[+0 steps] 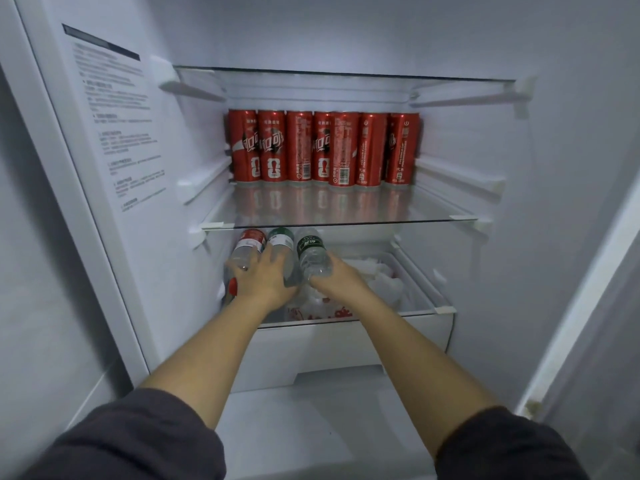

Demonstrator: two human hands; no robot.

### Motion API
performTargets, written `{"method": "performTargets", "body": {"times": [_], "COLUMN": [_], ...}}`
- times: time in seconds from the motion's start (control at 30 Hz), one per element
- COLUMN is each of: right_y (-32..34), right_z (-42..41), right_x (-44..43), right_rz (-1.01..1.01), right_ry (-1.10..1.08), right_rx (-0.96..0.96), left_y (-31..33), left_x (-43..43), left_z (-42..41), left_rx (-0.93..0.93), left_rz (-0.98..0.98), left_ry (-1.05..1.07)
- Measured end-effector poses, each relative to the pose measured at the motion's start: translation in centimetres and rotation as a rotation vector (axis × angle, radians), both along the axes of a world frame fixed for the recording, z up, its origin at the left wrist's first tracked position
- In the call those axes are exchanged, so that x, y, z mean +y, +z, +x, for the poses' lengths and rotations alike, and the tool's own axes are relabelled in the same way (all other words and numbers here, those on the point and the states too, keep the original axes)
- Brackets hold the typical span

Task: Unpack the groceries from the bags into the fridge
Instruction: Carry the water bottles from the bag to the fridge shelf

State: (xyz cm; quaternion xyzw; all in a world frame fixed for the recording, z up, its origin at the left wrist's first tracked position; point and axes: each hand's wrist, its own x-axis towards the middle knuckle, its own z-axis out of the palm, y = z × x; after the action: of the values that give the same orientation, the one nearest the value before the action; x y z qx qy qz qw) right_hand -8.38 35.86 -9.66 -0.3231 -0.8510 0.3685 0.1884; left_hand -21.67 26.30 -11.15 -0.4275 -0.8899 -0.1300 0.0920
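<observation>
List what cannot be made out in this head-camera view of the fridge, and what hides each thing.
- Sticker text, head view: too small.
- Any second row behind the cola cans: hidden.
- Middle bottle's lower half: covered by left hand.
- Grocery bags: out of frame.

Pale grey wall (27,237) showing at far left, dim and bare. Another strip of grey wall (609,306) at far right, beyond a white edge. Small patch of yellowish grime (531,408) low on that edge, near the bottom corner. Cool, flat, bluish light throughout, soft shadows only. No floor or window to make out in this view.
</observation>
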Motion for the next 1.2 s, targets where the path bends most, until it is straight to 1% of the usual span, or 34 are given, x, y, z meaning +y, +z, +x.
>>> {"method": "performTargets", "body": {"times": [0.1, 0.2, 0.3, 0.43, 0.6, 0.8, 0.9, 1.03, 1.2], "right_y": [0.2, 0.4, 0.7, 0.2, -0.3, -0.2, -0.4, -1.3, -2.4], "right_z": [-2.0, -3.7, -5.0, -5.6, -5.6, -5.5, -4.7, -2.1, 2.2], "right_x": [0.9, 1.9, 2.5, 3.1, 3.5, 3.5, 3.3, 2.2, 0.4], "right_rz": [-0.040, -0.069, -0.079, -0.102, -0.108, -0.061, -0.017, 0.042, 0.086], "right_ry": [0.027, 0.022, 0.045, 0.068, 0.097, 0.113, 0.117, 0.120, 0.083], "right_rx": [-0.031, -0.060, -0.011, 0.058, 0.055, 0.003, -0.003, 0.038, 0.075], "left_y": [-0.2, -0.5, -0.9, -1.3, -1.8, -1.5, -1.5, -1.3, -2.0], "left_x": [-0.2, -0.4, -0.7, -0.9, -1.0, -1.0, -1.1, -1.5, -2.5], "left_z": [-0.2, -0.2, -0.2, 0.0, 0.3, 0.8, 1.3, 2.0, 4.4], "left_rx": [0.049, 0.079, 0.090, 0.067, 0.100, 0.079, 0.083, 0.047, 0.001], "left_rz": [0.000, 0.062, 0.130, 0.163, 0.170, 0.119, 0.100, 0.104, 0.209], "left_ry": [0.014, 0.028, 0.048, 0.077, 0.086, 0.096, 0.105, 0.093, 0.047]}}
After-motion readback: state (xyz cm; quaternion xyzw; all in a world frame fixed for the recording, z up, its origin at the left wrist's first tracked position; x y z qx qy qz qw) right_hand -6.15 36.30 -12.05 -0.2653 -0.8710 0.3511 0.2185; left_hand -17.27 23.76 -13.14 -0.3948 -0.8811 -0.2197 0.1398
